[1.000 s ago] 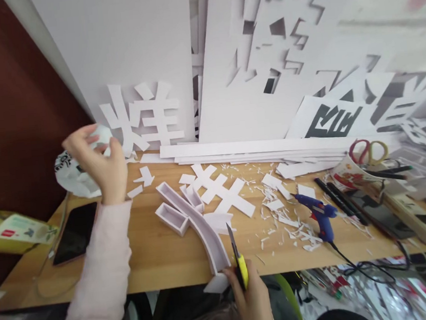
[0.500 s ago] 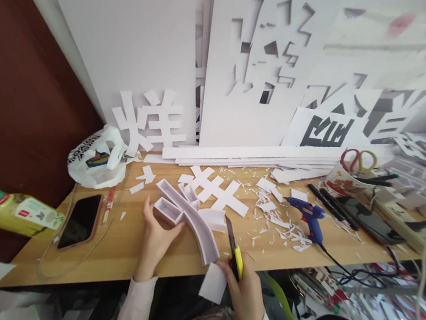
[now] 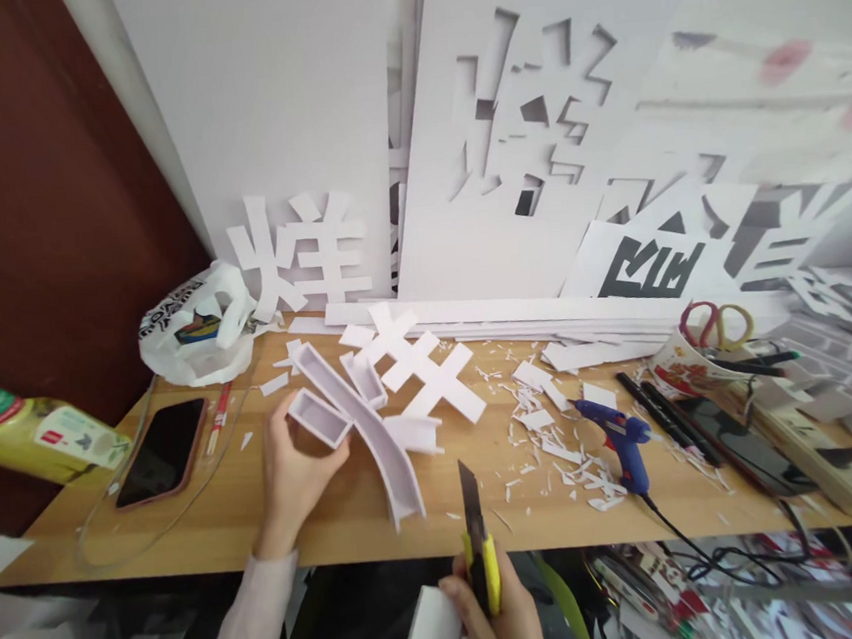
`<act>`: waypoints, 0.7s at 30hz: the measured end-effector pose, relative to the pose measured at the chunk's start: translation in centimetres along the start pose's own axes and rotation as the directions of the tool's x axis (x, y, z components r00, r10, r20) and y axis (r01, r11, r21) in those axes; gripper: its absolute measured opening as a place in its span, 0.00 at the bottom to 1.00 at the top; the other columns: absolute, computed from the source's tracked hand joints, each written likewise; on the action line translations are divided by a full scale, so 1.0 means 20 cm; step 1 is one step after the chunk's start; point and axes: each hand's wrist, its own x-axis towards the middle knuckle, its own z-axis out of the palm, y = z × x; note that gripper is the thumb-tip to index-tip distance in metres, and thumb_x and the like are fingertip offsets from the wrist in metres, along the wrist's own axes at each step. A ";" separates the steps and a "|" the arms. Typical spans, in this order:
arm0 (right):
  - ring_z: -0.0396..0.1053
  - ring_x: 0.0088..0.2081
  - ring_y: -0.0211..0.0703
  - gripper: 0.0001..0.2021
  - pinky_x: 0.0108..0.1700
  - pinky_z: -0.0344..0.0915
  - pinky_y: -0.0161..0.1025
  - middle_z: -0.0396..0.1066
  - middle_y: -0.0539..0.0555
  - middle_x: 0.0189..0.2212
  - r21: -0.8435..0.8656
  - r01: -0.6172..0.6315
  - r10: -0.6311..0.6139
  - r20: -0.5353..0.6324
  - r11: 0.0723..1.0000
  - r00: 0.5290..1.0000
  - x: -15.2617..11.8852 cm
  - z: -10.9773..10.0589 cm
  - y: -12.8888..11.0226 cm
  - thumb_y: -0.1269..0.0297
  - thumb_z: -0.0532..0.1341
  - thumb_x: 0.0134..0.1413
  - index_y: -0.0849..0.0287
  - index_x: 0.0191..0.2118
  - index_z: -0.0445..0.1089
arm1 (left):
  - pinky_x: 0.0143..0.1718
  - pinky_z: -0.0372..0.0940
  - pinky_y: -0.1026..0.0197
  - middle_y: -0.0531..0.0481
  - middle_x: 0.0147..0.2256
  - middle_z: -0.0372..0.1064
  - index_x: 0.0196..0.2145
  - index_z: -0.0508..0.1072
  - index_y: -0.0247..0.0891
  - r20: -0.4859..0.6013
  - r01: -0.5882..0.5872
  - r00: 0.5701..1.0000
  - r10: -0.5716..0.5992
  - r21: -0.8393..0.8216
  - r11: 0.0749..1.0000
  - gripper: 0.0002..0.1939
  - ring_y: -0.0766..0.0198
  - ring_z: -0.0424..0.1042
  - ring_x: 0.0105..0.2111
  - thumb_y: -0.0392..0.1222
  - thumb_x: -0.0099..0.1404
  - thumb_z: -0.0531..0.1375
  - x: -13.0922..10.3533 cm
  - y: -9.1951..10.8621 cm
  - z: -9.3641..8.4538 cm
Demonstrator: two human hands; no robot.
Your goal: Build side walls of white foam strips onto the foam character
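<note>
My left hand (image 3: 295, 478) grips the small box-shaped arm of a white foam letter piece (image 3: 360, 416) between thumb and fingers. This piece has raised walls and a long curved stroke lying on the wooden table. Near the table's front edge, my right hand (image 3: 499, 604) holds a yellow and black utility knife (image 3: 481, 545), its blade extended and pointing up. A white strip (image 3: 430, 635) sits against the same hand's thumb, partly over the edge. Behind the letter piece lies a flat white cutout (image 3: 422, 365).
A blue glue gun (image 3: 619, 436) lies among white scraps (image 3: 547, 438) on the right, with pens (image 3: 665, 417) and a cup of scissors (image 3: 690, 359) beyond. At left are a phone (image 3: 162, 453), a bottle (image 3: 37, 427) and a plastic bag (image 3: 197, 326).
My left hand and the letter piece have shifted slightly left. My right hand with the knife has moved down towards me, and the white strip now shows from another angle.
</note>
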 end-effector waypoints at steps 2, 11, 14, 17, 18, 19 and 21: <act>0.70 0.23 0.42 0.18 0.25 0.67 0.32 0.73 0.51 0.23 0.034 -0.012 0.012 -0.015 0.999 1.000 0.03 0.00 -0.03 0.45 0.64 0.56 0.57 0.32 0.71 | 0.56 0.68 0.46 0.39 0.55 0.64 0.58 0.62 0.40 0.002 -0.037 0.999 0.037 -0.026 0.999 0.40 0.47 0.67 0.57 0.45 0.49 0.70 0.12 -0.03 0.09; 0.62 0.17 0.38 0.22 0.18 0.63 0.34 0.65 0.47 0.19 0.196 -0.045 0.077 -0.158 0.980 0.984 0.26 0.10 -0.13 0.40 0.62 0.54 0.57 0.30 0.67 | 0.65 0.53 0.34 0.31 0.62 0.56 0.61 0.57 0.37 0.067 0.145 0.987 -0.149 0.065 0.987 0.52 0.35 0.54 0.65 0.46 0.42 0.74 0.29 -0.11 0.20; 0.63 0.19 0.37 0.23 0.20 0.64 0.33 0.65 0.46 0.19 0.185 -0.029 0.066 -0.199 0.982 0.978 0.32 0.14 -0.13 0.39 0.62 0.54 0.57 0.30 0.66 | 0.66 0.53 0.35 0.34 0.61 0.59 0.60 0.62 0.40 -0.016 0.056 0.998 -0.055 0.058 0.997 0.41 0.40 0.57 0.65 0.49 0.51 0.71 0.11 -0.01 0.04; 0.62 0.19 0.36 0.22 0.21 0.63 0.33 0.63 0.45 0.19 0.196 0.005 0.042 -0.232 0.981 0.972 0.37 0.19 -0.14 0.40 0.62 0.54 0.57 0.29 0.65 | 0.57 0.68 0.44 0.44 0.49 0.74 0.54 0.70 0.48 0.293 0.098 0.954 -0.055 -0.134 0.986 0.22 0.50 0.73 0.52 0.51 0.63 0.63 -0.15 0.14 -0.08; 0.62 0.19 0.36 0.22 0.20 0.63 0.33 0.63 0.45 0.19 0.207 0.008 0.043 -0.238 0.978 0.970 0.38 0.21 -0.14 0.41 0.62 0.54 0.57 0.29 0.64 | 0.54 0.71 0.46 0.45 0.48 0.76 0.53 0.72 0.49 0.417 0.113 0.908 -0.037 -0.160 0.981 0.22 0.50 0.75 0.50 0.51 0.61 0.65 -0.23 0.18 -0.10; 0.62 0.19 0.36 0.21 0.20 0.63 0.33 0.63 0.45 0.19 0.220 0.006 0.048 -0.238 0.975 0.970 0.39 0.22 -0.15 0.41 0.62 0.55 0.56 0.30 0.64 | 0.51 0.73 0.48 0.45 0.47 0.77 0.52 0.73 0.49 0.455 0.141 0.889 -0.047 -0.174 0.975 0.23 0.50 0.76 0.48 0.51 0.59 0.67 -0.30 0.21 -0.11; 0.62 0.19 0.36 0.21 0.20 0.63 0.34 0.64 0.45 0.20 0.244 0.002 0.054 -0.224 0.970 0.973 0.40 0.25 -0.15 0.42 0.62 0.55 0.56 0.31 0.64 | 0.45 0.76 0.51 0.46 0.44 0.79 0.46 0.77 0.48 0.458 0.186 0.885 -0.081 -0.188 0.964 0.17 0.51 0.79 0.43 0.51 0.59 0.67 -0.39 0.24 -0.08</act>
